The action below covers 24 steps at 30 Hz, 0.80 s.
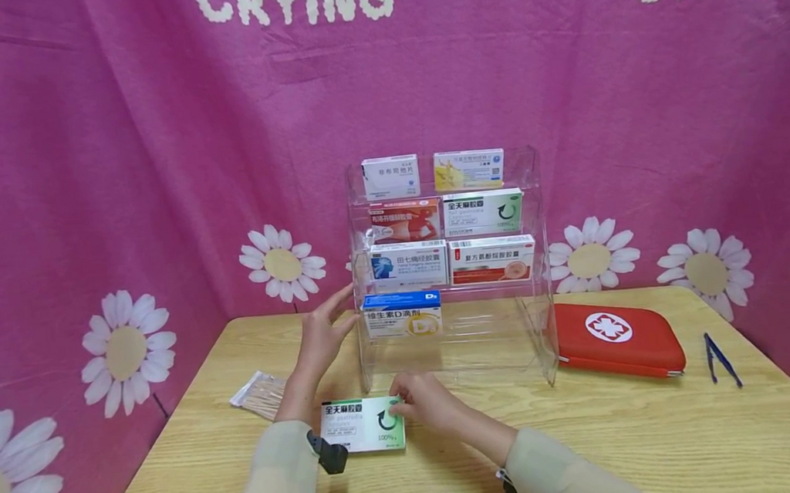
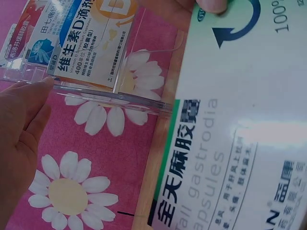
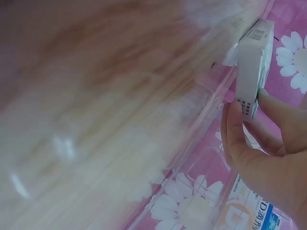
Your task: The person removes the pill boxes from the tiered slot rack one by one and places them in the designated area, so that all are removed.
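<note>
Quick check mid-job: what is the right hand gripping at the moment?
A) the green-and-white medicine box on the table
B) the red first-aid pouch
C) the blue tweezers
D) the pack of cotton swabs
A: the right hand pinches the edge of the green-and-white medicine box lying on the table, far from the red pouch, tweezers and swabs.

Pink daisy-print cloth [image 1: 118, 183] hangs all round, "CRYING" lettering at twelve and one o'clock; a light wooden table [image 1: 730, 437] fills six o'clock, evenly lit.
</note>
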Available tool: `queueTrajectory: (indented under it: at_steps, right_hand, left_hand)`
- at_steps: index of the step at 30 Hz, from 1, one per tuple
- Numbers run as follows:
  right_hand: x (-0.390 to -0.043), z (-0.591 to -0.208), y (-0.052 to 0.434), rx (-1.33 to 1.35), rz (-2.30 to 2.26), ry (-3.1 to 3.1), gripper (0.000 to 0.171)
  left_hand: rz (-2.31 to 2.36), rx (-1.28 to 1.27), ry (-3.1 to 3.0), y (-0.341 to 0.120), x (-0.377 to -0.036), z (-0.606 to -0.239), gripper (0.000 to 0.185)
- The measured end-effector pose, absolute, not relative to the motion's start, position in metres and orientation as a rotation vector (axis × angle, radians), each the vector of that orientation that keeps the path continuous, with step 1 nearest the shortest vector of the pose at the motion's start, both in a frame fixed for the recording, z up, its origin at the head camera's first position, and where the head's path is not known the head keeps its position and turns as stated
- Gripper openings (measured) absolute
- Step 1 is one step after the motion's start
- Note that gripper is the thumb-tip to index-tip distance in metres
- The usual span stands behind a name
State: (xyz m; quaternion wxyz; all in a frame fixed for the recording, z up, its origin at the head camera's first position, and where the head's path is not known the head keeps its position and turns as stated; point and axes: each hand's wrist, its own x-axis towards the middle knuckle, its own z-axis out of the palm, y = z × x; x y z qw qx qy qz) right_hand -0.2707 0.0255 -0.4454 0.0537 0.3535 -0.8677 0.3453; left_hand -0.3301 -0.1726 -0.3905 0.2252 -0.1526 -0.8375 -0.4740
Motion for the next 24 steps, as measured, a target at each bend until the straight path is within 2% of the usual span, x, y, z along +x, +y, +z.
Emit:
queueTrajectory:
  at_steps: [11,24]
  right_hand:
    - [-0.2749,-0.4481,0.0178,1.083,1.009,-2.771,0.011]
    - [-0.2754,-0.4494,0.0197,1.108,0.921,-2.799,0.018]
  left_hand:
    - [-1.321,-0.427,-2.296,-0.1727,-0.3299,-0.3902,0.052]
    - [-1.287,-0.425,-2.308,-0.1733,-0.3293,-0.3908,0.052]
